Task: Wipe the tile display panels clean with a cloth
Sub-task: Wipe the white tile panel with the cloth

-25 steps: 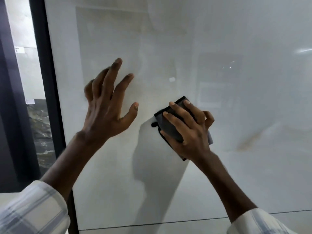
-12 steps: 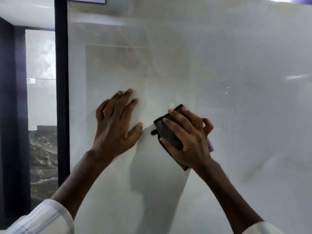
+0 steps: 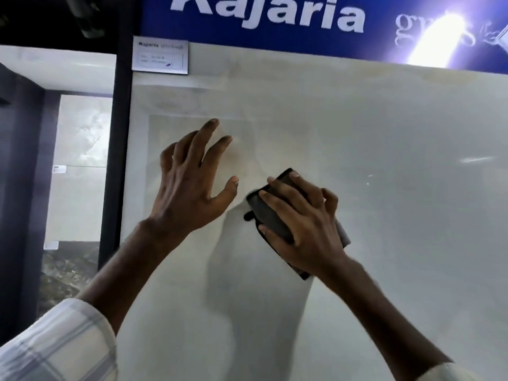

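Observation:
A large glossy off-white tile panel (image 3: 384,160) fills most of the head view. My right hand (image 3: 305,226) presses a dark folded cloth (image 3: 268,213) flat against the panel near its middle, fingers spread over the cloth and the thumb tucked at its right edge. My left hand (image 3: 192,182) is raised just left of the cloth with fingers spread and relaxed, holding nothing; whether it touches the tile I cannot tell. Both sleeves are pale plaid.
A black vertical frame (image 3: 118,160) bounds the panel on the left. Beyond it stand more tile samples (image 3: 79,166), pale above and dark marbled below. A white label card (image 3: 160,55) sits at the panel's top left, under a blue sign (image 3: 275,20) with white lettering.
The view has tilted upward, bringing the blue sign and label card into sight. My left hand's fingers have spread and lifted. The cloth hand keeps about the same place in view.

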Action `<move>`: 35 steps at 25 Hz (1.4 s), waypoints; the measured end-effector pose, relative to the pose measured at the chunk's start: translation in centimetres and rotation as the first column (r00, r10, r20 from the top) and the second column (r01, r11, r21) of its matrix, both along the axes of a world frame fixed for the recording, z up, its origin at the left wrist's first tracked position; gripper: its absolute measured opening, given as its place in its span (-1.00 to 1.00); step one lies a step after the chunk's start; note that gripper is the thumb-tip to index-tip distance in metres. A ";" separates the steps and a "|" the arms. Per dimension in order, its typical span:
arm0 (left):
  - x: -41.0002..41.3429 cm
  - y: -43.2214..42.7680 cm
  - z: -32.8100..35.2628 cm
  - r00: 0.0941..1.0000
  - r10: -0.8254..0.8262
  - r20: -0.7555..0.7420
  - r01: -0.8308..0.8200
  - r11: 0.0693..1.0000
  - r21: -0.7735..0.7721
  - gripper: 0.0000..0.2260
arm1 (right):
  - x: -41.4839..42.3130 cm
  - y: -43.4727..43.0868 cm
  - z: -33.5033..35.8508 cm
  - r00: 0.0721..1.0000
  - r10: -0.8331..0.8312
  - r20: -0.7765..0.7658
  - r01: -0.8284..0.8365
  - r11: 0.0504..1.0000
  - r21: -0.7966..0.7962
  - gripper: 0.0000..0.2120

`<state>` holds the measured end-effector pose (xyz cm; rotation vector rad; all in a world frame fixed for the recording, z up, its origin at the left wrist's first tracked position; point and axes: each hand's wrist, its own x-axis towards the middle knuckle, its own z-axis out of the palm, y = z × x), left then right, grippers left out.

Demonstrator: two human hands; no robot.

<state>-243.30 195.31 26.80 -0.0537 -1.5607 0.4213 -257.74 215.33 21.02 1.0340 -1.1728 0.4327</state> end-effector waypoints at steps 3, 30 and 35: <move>-0.3 -1.3 2.3 0.997 0.048 0.056 -0.046 0.999 -0.024 -0.36 | -1.4 1.2 7.1 1.000 -0.017 0.011 0.017 1.000 -0.013 -0.50; -2.3 -1.4 7.3 0.991 0.133 0.005 -0.132 0.987 -0.097 -0.40 | -1.1 1.6 26.2 0.972 -0.024 0.233 0.066 0.982 -0.176 -0.48; -1.9 -1.2 7.4 0.991 0.135 0.006 -0.134 0.987 -0.089 -0.38 | 4.5 -5.9 29.2 0.974 -0.167 0.151 0.176 0.983 -0.048 -0.46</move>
